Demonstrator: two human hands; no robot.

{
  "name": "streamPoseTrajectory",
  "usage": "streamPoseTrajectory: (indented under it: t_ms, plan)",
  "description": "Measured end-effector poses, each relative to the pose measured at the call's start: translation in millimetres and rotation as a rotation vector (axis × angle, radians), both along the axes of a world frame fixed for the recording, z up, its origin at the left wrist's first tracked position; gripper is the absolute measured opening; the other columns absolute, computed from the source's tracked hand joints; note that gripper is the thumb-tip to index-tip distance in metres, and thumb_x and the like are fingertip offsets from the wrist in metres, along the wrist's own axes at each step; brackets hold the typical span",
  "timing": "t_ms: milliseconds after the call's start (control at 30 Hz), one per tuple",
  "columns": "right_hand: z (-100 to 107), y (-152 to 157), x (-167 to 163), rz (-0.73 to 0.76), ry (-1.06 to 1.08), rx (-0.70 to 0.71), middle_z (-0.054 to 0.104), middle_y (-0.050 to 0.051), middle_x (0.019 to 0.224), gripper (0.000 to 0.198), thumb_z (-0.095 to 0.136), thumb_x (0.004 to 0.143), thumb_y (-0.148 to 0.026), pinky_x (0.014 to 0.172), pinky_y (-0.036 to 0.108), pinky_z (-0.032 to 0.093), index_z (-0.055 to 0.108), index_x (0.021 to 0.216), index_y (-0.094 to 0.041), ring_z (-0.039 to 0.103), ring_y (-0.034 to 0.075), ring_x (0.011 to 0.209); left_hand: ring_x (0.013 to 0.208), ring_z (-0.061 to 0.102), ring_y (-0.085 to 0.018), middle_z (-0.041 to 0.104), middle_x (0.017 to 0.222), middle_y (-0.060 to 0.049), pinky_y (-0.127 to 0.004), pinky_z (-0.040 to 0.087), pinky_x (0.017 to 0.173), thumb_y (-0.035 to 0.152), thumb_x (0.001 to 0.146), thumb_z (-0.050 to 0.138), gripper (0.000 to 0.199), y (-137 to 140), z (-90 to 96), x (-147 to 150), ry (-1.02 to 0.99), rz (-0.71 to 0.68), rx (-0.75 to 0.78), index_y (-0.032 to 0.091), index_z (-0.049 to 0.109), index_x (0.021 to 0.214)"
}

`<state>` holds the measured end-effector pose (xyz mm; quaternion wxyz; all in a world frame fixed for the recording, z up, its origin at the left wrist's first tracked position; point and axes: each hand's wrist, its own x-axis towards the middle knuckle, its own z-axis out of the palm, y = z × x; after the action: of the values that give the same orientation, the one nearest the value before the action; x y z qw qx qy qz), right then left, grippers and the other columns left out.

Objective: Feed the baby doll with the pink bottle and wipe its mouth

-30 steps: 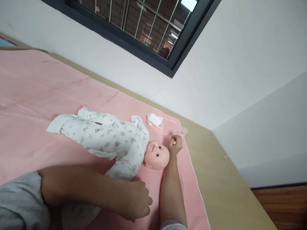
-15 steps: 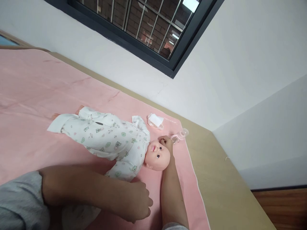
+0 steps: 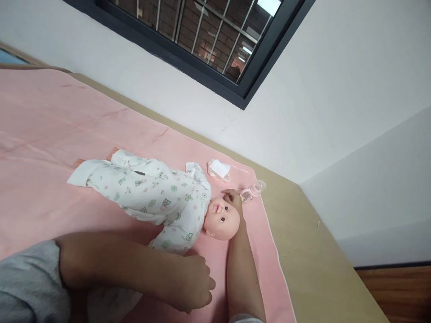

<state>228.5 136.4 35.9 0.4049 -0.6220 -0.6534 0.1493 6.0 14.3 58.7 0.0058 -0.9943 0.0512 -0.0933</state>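
Note:
A baby doll (image 3: pixel 168 193) in a white printed outfit lies on its back on a pink mat (image 3: pixel 50 116), its bald head toward the right. Its head rests against my right wrist and forearm, which pass behind it. My right hand (image 3: pixel 233 198) is just beyond the head, fingers loosely bent and apart, with nothing seen in them. My left hand (image 3: pixel 192 283) is a closed fist close to me, below the doll's head. Its palm side is hidden, so I cannot tell whether it holds anything. My left forearm covers part of the doll's near sleeve.
A small clear baby bottle (image 3: pixel 249 193) with pink parts lies right of my right hand. A white packet (image 3: pixel 219 169) is behind it, near the wall. White fabric (image 3: pixel 111 303) shows under my left forearm. A wooden tabletop (image 3: pixel 310 251) borders the mat; a barred window (image 3: pixel 208 36) is above.
The fingers of my right hand have loosened and stretched slightly to the left beside the doll's head. My left fist and the doll stay put.

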Motion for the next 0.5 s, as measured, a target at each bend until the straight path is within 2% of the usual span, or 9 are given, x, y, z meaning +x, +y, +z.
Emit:
streamPoseTrajectory:
  t_ms: [100, 300, 500]
  plan:
    - [1.5, -0.7, -0.3, 0.01, 0.02, -0.041, 0.063, 0.001, 0.076, 0.023, 0.056, 0.07, -0.026, 0.07, 0.031, 0.051, 0.065, 0.091, -0.021, 0.059, 0.018, 0.075, 0.056, 0.05, -0.018, 0.062, 0.077, 0.002, -0.036, 0.03, 0.046, 0.044, 0.075, 0.077, 0.023, 0.2, -0.1, 0.2, -0.009, 0.001, -0.007, 0.024, 0.066, 0.077]
    - [6.0, 5.2, -0.8, -0.01, 0.024, -0.03, 0.066, 0.006, 0.095, 0.017, 0.056, 0.068, -0.023, 0.081, 0.034, 0.051, 0.064, 0.083, -0.021, 0.061, 0.021, 0.091, 0.06, 0.052, -0.017, 0.064, 0.083, 0.002, -0.036, 0.033, 0.048, 0.044, 0.08, 0.073, 0.021, 0.0, 6.1, 0.2, 0.086, 0.0, 0.01, 0.024, 0.066, 0.082]
    - [6.2, -4.7, -4.5, -0.005, 0.047, -0.023, 0.066, 0.005, 0.098, 0.033, 0.057, 0.067, -0.024, 0.08, 0.034, 0.051, 0.066, 0.099, -0.02, 0.061, 0.02, 0.089, 0.056, 0.05, -0.017, 0.062, 0.077, 0.001, -0.036, 0.031, 0.047, 0.042, 0.074, 0.079, 0.024, -0.1, 2.5, -0.8, 0.004, -0.005, -0.01, 0.023, 0.067, 0.077]
